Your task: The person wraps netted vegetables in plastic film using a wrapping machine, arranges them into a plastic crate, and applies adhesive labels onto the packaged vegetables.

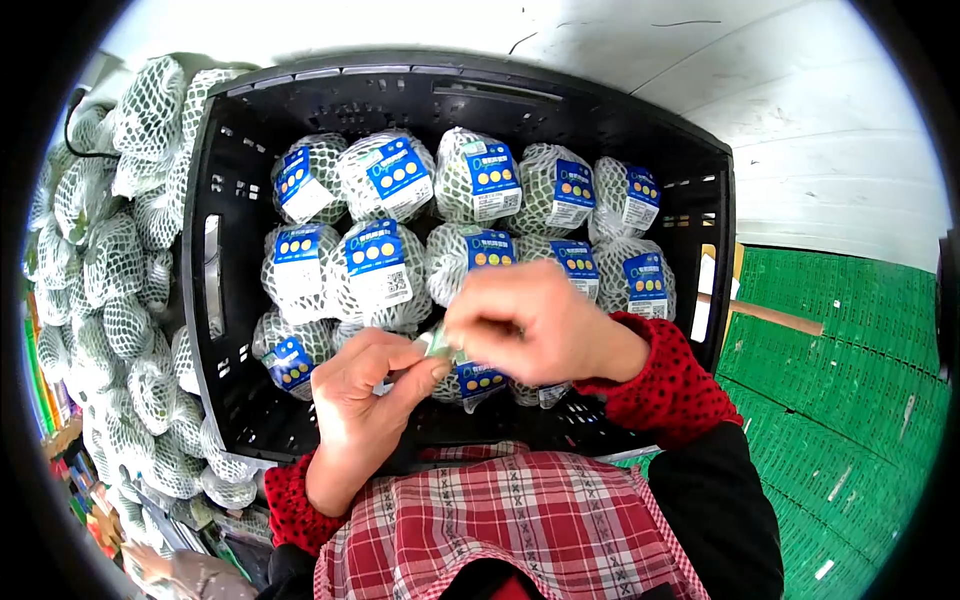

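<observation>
My left hand (360, 390) pinches a small pale green strip (437, 343) between thumb and forefinger, above the front half of a black plastic crate (460, 66). My right hand (545, 320) meets it there, its fingers bent together at the strip's other side and slightly smeared by motion. What exactly the strip is cannot be made out. Below the hands, rows of round produce in white foam nets fill the crate, each with a blue and white label (385, 170). A netted piece (377, 265) sits just behind my left hand. My hands hide part of the front row.
Unlabelled produce in white foam nets (150, 110) is heaped along the crate's left side. Green plastic crates (840, 390) are stacked on the right, with a wooden strip (775, 317) sticking out. Behind the crate is a white surface (790, 120).
</observation>
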Action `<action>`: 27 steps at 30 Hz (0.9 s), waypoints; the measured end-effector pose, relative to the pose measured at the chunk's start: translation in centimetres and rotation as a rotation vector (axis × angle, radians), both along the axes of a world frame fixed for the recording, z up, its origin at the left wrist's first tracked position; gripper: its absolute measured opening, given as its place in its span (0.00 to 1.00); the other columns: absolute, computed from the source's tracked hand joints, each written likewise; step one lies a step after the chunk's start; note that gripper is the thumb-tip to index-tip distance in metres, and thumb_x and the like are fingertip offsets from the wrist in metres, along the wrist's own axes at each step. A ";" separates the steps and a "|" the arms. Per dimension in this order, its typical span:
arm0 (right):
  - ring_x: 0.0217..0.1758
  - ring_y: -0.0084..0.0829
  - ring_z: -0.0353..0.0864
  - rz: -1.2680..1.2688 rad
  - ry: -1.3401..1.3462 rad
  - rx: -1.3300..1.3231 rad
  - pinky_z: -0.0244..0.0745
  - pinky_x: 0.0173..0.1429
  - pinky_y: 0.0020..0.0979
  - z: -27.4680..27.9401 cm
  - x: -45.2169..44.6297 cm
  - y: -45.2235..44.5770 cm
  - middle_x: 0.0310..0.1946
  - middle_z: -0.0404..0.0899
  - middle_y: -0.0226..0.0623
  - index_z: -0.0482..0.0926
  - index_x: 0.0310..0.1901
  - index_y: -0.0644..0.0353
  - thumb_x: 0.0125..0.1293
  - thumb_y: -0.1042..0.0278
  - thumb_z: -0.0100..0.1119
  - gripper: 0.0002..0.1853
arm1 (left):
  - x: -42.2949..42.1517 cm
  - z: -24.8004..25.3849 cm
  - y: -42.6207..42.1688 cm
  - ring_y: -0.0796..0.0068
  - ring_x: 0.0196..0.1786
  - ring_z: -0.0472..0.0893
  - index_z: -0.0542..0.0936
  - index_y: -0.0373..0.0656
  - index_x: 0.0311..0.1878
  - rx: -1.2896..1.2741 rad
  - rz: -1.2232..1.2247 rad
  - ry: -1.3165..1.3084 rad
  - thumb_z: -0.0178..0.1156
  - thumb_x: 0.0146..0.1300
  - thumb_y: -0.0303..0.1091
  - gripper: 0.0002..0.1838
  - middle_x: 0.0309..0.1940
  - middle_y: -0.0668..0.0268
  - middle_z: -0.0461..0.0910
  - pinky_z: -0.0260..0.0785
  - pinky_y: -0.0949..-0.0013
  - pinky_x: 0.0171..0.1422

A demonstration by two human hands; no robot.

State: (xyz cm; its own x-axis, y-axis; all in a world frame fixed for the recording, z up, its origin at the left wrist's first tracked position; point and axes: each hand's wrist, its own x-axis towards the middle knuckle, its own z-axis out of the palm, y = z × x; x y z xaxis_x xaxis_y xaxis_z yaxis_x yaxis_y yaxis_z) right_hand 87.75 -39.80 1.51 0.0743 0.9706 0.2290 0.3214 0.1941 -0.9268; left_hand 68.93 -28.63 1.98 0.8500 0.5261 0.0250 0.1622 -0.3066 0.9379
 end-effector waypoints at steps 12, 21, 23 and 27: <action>0.16 0.15 0.66 -1.140 0.385 -0.475 0.58 0.20 0.20 -11.0 12.8 -1.4 0.18 0.74 0.27 0.80 0.27 0.66 0.60 0.70 0.67 0.09 | 0.2 0.0 -0.2 0.75 0.28 0.80 0.83 0.35 0.33 0.011 0.030 0.014 0.72 0.52 0.20 0.07 0.29 0.61 0.81 0.72 0.74 0.32; 0.18 0.25 0.76 -1.060 -0.213 -0.651 0.68 0.23 0.30 -11.8 15.2 -1.6 0.18 0.80 0.39 0.84 0.25 0.71 0.47 0.56 0.78 0.21 | 0.3 0.5 -0.2 0.76 0.30 0.78 0.84 0.35 0.31 0.002 0.085 0.092 0.70 0.53 0.21 0.04 0.26 0.65 0.81 0.67 0.73 0.35; 0.21 0.31 0.80 -0.965 -0.084 -0.779 0.74 0.28 0.34 -13.3 17.7 -2.3 0.18 0.80 0.46 0.82 0.23 0.74 0.40 0.50 0.81 0.29 | -0.2 0.3 -0.1 0.78 0.30 0.78 0.84 0.34 0.35 0.079 0.080 0.069 0.70 0.56 0.24 0.05 0.26 0.66 0.81 0.68 0.75 0.36; 0.27 0.37 0.84 -0.678 -0.548 -0.545 0.77 0.34 0.36 -7.5 13.4 -1.2 0.26 0.84 0.45 0.85 0.34 0.65 0.54 0.53 0.73 0.20 | -1.7 0.8 0.5 0.77 0.32 0.81 0.82 0.33 0.45 -0.283 0.229 -0.140 0.66 0.61 0.23 0.09 0.32 0.63 0.84 0.72 0.75 0.41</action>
State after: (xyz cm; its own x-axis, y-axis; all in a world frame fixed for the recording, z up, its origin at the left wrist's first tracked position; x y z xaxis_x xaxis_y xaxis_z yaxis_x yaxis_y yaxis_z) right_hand 101.12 -40.98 -6.03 0.6637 0.7454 -0.0627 0.6121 -0.5893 -0.5273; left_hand 67.19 -28.15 2.73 0.7083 0.7047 -0.0413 0.0614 -0.0032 0.9981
